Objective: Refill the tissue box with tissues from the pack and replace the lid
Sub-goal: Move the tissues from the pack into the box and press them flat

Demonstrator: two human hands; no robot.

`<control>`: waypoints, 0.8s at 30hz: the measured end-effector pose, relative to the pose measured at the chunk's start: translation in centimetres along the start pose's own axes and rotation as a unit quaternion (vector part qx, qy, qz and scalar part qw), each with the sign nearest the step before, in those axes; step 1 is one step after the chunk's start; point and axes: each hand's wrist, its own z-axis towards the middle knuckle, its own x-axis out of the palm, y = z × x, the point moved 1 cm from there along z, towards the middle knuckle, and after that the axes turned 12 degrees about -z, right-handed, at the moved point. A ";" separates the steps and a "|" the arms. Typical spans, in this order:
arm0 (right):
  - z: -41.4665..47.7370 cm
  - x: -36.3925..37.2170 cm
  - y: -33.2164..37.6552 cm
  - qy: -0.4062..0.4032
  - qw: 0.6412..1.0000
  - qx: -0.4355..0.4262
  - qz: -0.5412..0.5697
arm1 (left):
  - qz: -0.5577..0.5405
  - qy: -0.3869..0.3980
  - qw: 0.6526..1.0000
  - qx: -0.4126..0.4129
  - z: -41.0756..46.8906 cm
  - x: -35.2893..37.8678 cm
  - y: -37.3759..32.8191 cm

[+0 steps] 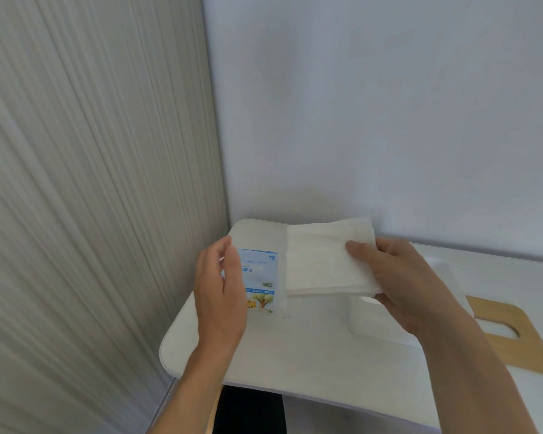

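Hands: two bare hands, one on each side of the tissues.
Right hand (398,283): clamped on one thick stack of white folded tissues (326,261), thumb on top, fingers underneath; the stack is held in the air, roughly level.
Left hand (220,289): fingers loosely spread beside one blue-and-white plastic tissue pack printed with a tree picture (259,283); whether it grips the pack or only touches its left edge I cannot tell.
Tissue pack: one, just left of the tissue stack; its right edge meets the stack's left edge.
Tissue box: one white rounded-corner open box (389,324), on the table below the right hand and largely covered by it; only its near wall and part of the opening show.
Lid: one flat light-wood lid with an oval slot (514,349), lying on the table to the right of the box, off it.
Surface: one white table with rounded corners (279,355), set against a pale wall (389,104).
Left side: one ribbed grey panel (91,183).
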 end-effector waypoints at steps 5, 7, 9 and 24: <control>-0.7 -0.2 0.3 0.024 0.999 -0.016 0.034 | -0.133 0.066 0.962 -0.229 -0.1 2.8 -3.4; -0.9 -0.4 0.4 0.034 0.998 -0.017 0.053 | -0.210 0.072 0.911 -0.347 0.1 3.6 -3.7; -1.0 -0.6 0.4 0.042 0.997 -0.017 0.063 | -0.247 0.122 0.868 -0.414 0.0 3.9 -3.9; -0.5 -1.5 -1.0 -0.033 0.998 -0.015 -0.041 | -0.186 0.173 0.908 -0.332 -1.5 6.8 -5.9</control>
